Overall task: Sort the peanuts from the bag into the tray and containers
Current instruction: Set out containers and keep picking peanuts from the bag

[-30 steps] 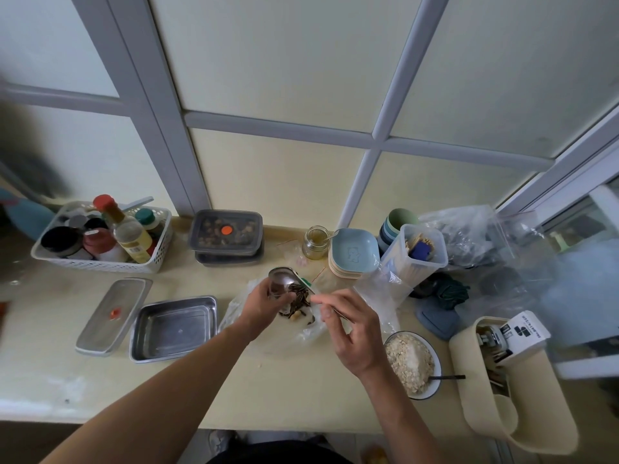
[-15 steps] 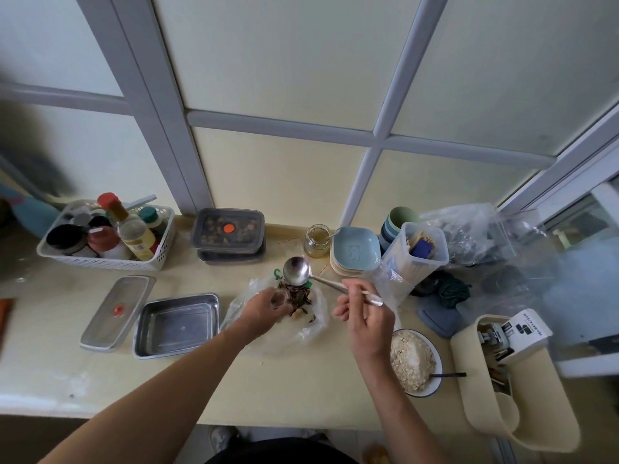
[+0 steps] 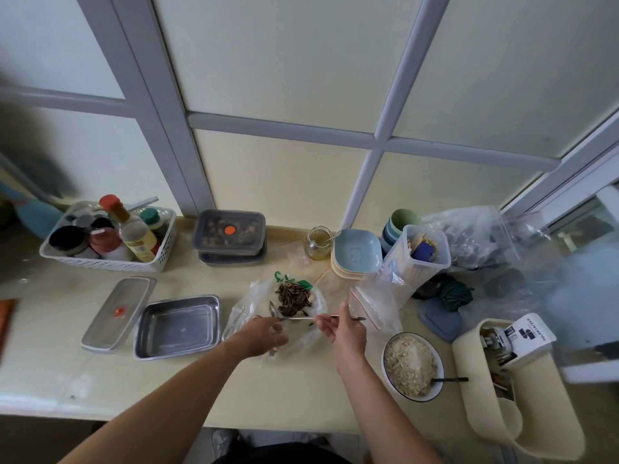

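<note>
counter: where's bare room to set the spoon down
Bare: the front strip before the steel tray and lid; the gap between basket and tray. Crowded: right of the bag, around bowl and dishes.

Silver tray (image 3: 177,326), pale-blue plate (image 3: 356,252)

Over bag (image 3: 246,304), right hand (image 3: 346,333) pinches spoon (image 3: 299,318); left hand (image 3: 263,337) holds bag edge; steel tray (image 3: 177,300) just beside bag

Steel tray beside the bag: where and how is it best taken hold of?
Probably take the steel tray by its flared near rim, coming from the person's side: it lies flat, open side up, and the lid crowds its left edge.
</note>
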`<state>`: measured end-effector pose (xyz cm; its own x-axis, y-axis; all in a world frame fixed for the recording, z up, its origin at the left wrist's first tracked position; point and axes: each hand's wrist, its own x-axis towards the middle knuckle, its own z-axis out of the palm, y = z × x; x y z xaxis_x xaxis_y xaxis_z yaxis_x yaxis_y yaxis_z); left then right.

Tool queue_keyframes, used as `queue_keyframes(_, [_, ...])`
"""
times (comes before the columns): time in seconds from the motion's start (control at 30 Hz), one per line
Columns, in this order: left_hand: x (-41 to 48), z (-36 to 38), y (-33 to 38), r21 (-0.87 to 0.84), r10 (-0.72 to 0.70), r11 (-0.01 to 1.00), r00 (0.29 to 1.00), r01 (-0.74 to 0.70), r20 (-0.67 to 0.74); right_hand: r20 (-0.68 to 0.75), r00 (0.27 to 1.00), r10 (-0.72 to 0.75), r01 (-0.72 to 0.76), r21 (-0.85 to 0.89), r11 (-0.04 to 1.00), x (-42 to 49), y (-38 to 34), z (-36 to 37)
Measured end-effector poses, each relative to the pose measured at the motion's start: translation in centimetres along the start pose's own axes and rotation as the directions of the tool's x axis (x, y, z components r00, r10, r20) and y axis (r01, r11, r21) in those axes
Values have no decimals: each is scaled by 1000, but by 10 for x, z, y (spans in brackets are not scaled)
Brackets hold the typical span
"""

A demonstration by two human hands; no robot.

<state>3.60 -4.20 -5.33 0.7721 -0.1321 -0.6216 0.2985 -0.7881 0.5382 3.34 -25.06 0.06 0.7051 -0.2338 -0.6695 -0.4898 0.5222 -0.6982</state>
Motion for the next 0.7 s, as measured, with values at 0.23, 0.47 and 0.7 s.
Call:
queue_keyframes(0.23, [-2,4,0,64,-57,997,991,50,117,-61,998,32,-19,193,981,19,-1,-6])
queue_keyframes(0.47, [-1,2,0,168,-85,984,984,58,156,-142,987,-69,91,149,985,33,-9,-20])
queue_keyframes(0.7, [-2,6,1,211,-88,976,988,60,125,-80,955,-287,267,-196,943,26,7,-19])
